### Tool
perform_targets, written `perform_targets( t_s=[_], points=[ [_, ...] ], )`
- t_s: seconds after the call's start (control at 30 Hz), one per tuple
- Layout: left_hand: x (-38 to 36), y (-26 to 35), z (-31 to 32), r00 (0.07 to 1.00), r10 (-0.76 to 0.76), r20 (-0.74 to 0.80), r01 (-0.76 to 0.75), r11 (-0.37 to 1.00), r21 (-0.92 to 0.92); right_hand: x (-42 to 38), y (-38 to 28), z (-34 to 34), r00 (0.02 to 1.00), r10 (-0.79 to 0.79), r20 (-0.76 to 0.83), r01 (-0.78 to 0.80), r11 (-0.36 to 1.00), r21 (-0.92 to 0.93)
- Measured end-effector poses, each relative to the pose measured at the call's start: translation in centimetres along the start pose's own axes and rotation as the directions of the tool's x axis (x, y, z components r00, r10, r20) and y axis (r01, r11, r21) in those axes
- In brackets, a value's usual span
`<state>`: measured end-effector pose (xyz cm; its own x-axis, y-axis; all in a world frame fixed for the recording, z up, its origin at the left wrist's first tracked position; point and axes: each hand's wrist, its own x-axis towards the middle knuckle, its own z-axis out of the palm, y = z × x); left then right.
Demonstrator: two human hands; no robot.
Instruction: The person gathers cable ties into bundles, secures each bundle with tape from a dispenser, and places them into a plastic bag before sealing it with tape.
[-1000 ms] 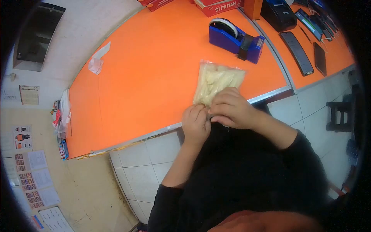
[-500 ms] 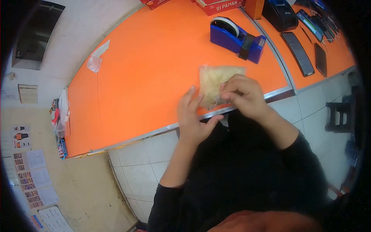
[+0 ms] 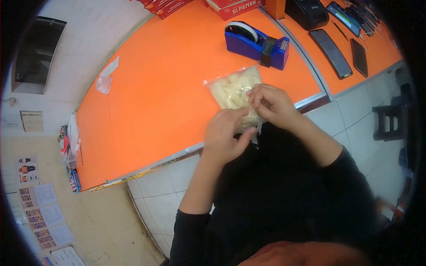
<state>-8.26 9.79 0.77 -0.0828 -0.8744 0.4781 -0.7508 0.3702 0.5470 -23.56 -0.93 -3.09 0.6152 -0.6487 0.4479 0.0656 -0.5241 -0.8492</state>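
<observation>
A clear plastic bag filled with something pale yellow lies at the front edge of the orange counter, tilted a little. My left hand is at its lower left, fingers stretched over the bag and thumb held apart. Above the bag's right side is my right hand, its fingers curled and the fingertips drawn together. What they pinch, if anything, is too small to make out. Just beyond the bag stands a blue tape dispenser with a roll in it.
Red boxes stand at the counter's far side. On the right are a black device and two phones, one of them a long dark phone. A curled paper strip lies far left. The counter's metal edge runs near my body.
My left hand has moved over the bag's lower edge. The bag has turned and shifted, showing more of its contents. My right hand stays close to it with curled fingers. The view has shifted slightly.
</observation>
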Motion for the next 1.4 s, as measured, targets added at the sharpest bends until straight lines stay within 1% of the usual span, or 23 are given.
perform_targets(
  t_s=[0.03, 0.1, 0.13, 0.2, 0.33, 0.4, 0.43, 0.5, 0.53, 0.6, 0.73, 0.8, 0.93, 1.0, 1.07, 1.1, 1.13, 1.17, 1.2, 1.23, 1.3, 1.37, 1.4],
  points=[
    [0.4, 0.3, 0.0, 1.0, 0.006, -0.001, -0.006, 1.0, 0.002, 0.0, 0.0, -0.1, 1.0, -0.005, -0.004, 0.005, 1.0, -0.002],
    [1.0, 1.0, 0.3, 0.98, 0.16, 0.121, -0.178, 0.972, 0.152, 0.0, 0.1, 0.0, 1.0, -0.013, -0.005, 0.014, 1.0, 0.016],
    [0.8, 1.0, 0.9, 0.978, 0.165, 0.125, -0.184, 0.971, 0.156, 0.0, 0.3, 0.0, 1.0, -0.018, -0.011, 0.018, 1.0, 0.018],
    [-0.3, 0.7, 2.4, 0.977, 0.211, -0.031, -0.188, 0.921, 0.34, -0.2, 0.4, 0.0, 0.999, 0.05, 0.018, -0.051, 0.998, 0.045],
    [-0.4, -0.1, 2.9, 0.978, 0.194, -0.074, -0.166, 0.943, 0.288, -0.3, 0.3, -0.6, 0.993, 0.107, 0.045, -0.113, 0.983, 0.144],
    [0.0, 0.4, 2.3, 0.997, 0.034, -0.07, -0.018, 0.977, 0.21, 0.0, 0.2, -1.3, 0.995, 0.018, 0.099, -0.031, 0.991, 0.131],
    [0.3, 0.7, 2.0, 0.997, 0.035, -0.071, -0.019, 0.976, 0.217, 0.1, 0.4, -1.4, 0.995, 0.012, 0.099, -0.025, 0.991, 0.135],
    [0.7, 1.2, 1.5, 0.992, -0.126, 0.015, 0.119, 0.964, 0.239, 0.0, 0.9, -1.7, 0.978, -0.134, 0.161, 0.115, 0.986, 0.121],
    [0.9, 1.3, 1.3, 0.992, -0.124, 0.015, 0.117, 0.963, 0.241, 0.0, 1.2, -1.9, 0.978, -0.136, 0.159, 0.117, 0.985, 0.123],
    [1.4, 1.5, 0.8, 0.948, -0.313, 0.055, 0.298, 0.935, 0.192, -0.1, 1.5, -2.4, 0.962, -0.152, 0.227, 0.13, 0.986, 0.106],
    [1.9, 0.9, 1.0, 0.97, -0.239, 0.043, 0.226, 0.954, 0.196, -0.1, 0.5, -3.3, 0.939, -0.119, 0.322, 0.097, 0.992, 0.083],
    [1.8, 0.6, 1.1, 0.949, -0.313, 0.026, 0.306, 0.941, 0.145, -0.1, -0.5, -3.7, 0.906, -0.188, 0.379, 0.205, 0.979, -0.005],
    [3.2, 0.3, 0.4, 0.917, -0.397, 0.039, 0.398, 0.917, -0.019, -0.3, -0.2, -5.2, 0.914, -0.222, 0.34, 0.223, 0.974, 0.037],
    [5.4, -0.3, 0.4, 0.994, -0.105, -0.005, 0.105, 0.989, 0.108, 0.8, -0.2, -7.8, 0.955, -0.293, -0.043, 0.285, 0.949, -0.138],
    [8.8, 0.2, 1.0, 0.996, -0.063, 0.057, 0.055, 0.989, 0.134, 3.7, 0.3, -10.9, 0.921, -0.154, -0.358, 0.045, 0.954, -0.296],
    [10.4, 0.3, 1.5, 0.992, -0.019, 0.121, -0.002, 0.986, 0.165, 5.5, 1.4, -12.4, 0.945, -0.063, -0.321, -0.016, 0.972, -0.236],
    [11.7, 0.1, 2.2, 0.993, -0.01, 0.116, -0.01, 0.986, 0.165, 7.0, 2.2, -13.5, 0.959, 0.024, -0.281, -0.078, 0.981, -0.18],
    [13.0, -0.1, 3.2, 0.985, -0.024, 0.171, -0.009, 0.981, 0.192, 8.1, 2.8, -14.1, 0.957, 0.012, -0.289, -0.069, 0.98, -0.188],
    [14.0, -0.2, 4.0, 0.974, -0.037, 0.224, -0.013, 0.976, 0.218, 9.3, 3.3, -14.4, 0.934, 0.354, -0.041, -0.356, 0.93, -0.093],
    [14.6, -0.8, 4.7, 0.976, -0.017, 0.219, -0.031, 0.976, 0.216, 10.2, 3.0, -14.6, 0.748, 0.624, 0.226, -0.625, 0.777, -0.077],
    [15.4, -1.2, 5.6, 0.959, -0.058, 0.277, -0.037, 0.945, 0.326, 10.9, 2.5, -14.0, 0.745, 0.636, 0.202, -0.617, 0.772, -0.153],
    [15.4, -1.3, 5.9, 0.954, -0.088, 0.286, -0.019, 0.936, 0.35, 9.8, 2.1, -13.9, 0.729, 0.657, 0.192, -0.622, 0.753, -0.215],
    [15.4, -1.3, 5.7, 0.948, -0.118, 0.294, -0.004, 0.924, 0.383, 8.8, 2.0, -14.5, 0.876, 0.454, 0.163, -0.456, 0.89, -0.029]
  ],
)
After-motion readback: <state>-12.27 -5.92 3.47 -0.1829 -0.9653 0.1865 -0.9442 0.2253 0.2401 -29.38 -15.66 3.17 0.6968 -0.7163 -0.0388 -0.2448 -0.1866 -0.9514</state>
